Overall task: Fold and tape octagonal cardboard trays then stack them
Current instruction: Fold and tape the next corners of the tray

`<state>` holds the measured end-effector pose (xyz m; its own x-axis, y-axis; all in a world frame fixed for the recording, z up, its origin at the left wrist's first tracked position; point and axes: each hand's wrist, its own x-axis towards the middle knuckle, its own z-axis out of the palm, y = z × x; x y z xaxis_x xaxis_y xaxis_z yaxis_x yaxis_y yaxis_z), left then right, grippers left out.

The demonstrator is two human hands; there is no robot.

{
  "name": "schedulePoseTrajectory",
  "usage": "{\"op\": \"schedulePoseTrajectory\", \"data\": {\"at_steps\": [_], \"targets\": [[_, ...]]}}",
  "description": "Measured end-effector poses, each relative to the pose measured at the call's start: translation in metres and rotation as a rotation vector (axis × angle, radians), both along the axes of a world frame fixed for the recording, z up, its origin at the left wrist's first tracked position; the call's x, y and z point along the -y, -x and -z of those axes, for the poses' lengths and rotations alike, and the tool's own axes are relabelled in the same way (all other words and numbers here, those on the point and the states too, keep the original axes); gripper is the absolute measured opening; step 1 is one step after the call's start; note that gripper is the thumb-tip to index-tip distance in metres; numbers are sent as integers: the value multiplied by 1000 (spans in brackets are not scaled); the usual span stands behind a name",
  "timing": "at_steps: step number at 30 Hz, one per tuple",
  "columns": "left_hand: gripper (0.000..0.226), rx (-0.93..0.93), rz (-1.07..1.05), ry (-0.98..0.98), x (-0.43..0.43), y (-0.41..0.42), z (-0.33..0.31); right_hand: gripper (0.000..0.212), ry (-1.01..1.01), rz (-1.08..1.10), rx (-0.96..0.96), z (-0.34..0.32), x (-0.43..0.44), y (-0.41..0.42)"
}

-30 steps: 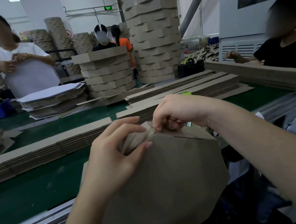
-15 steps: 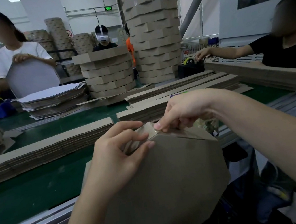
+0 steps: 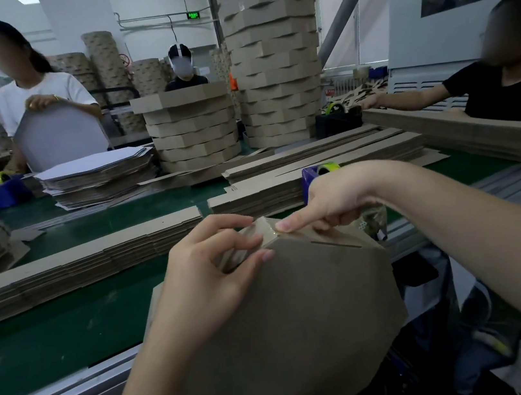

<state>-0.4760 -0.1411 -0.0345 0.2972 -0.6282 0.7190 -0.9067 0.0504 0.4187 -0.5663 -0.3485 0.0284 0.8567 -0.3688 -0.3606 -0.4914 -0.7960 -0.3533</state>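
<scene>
Tray (image 3: 288, 321) upright at near edge of belt (image 3: 52, 330), top corner above belt. Left hand (image 3: 211, 282) pinches corner flaps between thumb and fingers. Right hand (image 3: 330, 197) - index straight, pressing tape (image 3: 266, 232) onto same corner, other fingers tucked.

Risks:
- pinch slackens while tape is half-bonded - flaps likely spring apart
- uneven rub may leave wrinkle or lifted edge
- tray could slip down off belt edge

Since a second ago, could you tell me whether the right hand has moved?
Yes: the right hand has shifted slightly right, uncovering the blue tape dispenser, and its index finger has straightened onto the tray corner.
</scene>
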Motion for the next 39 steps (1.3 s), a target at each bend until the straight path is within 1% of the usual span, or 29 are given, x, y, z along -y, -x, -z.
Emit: {"op": "schedulePoseTrajectory", "data": {"at_steps": [2,3,4,6,7,10,13,15,17,19,21,23,24,25,26,27,28,29,30,32,35,36,39], "targets": [[11,7,8,-1,0,1,0,92,76,-31,3,-1,4,3],[11,13,8,0,2,2,0,96,91,-49,27,-4,7,6],[11,19,5,3,3,3,-1,90,57,-61,85,-6,8,8],[11,25,0,11,4,4,-1,64,-131,-81,258,-7,8,11],[12,27,1,12,4,4,-2,58,-231,-84,315,-4,6,12],[14,35,7,15,3,4,-1,48,-412,-105,359,14,-5,8],[15,35,10,14,2,3,-1,47,-648,-66,400,19,-10,5],[14,33,15,16,2,2,-1,41,-720,-33,409,18,-10,4],[13,31,18,17,3,2,-1,31,-748,-8,429,20,-12,2],[13,29,18,14,3,1,0,29,-752,11,451,24,-13,2],[13,29,6,5,3,1,-1,33,-668,9,494,28,-14,4],[14,14,-3,0,4,1,-2,27,-533,19,586,27,-6,7],[15,0,-3,-3,5,1,-3,22,-488,68,677,27,4,8],[16,-11,0,-7,5,2,-3,15,-438,165,787,27,17,11],[17,-17,5,-8,5,2,-3,9,-344,303,879,29,32,15],[19,-17,8,-8,5,2,-3,11,-204,464,912,33,50,19],[19,-15,10,-6,4,3,-3,18,-50,607,862,41,67,24],[19,-14,11,-1,5,3,-2,28,50,705,768,51,81,28],[19,-12,11,4,5,3,-2,35,72,757,687,62,91,32],[19,-11,11,11,6,3,-1,40,-49,814,627,79,99,36],[19,-8,18,10,7,3,-2,36,-262,926,674,86,100,38],[19,-6,22,8,6,3,-2,33,-335,955,703,87,101,37],[19,-14,22,6,4,1,-1,16,-590,1005,790,85,98,35]]}}
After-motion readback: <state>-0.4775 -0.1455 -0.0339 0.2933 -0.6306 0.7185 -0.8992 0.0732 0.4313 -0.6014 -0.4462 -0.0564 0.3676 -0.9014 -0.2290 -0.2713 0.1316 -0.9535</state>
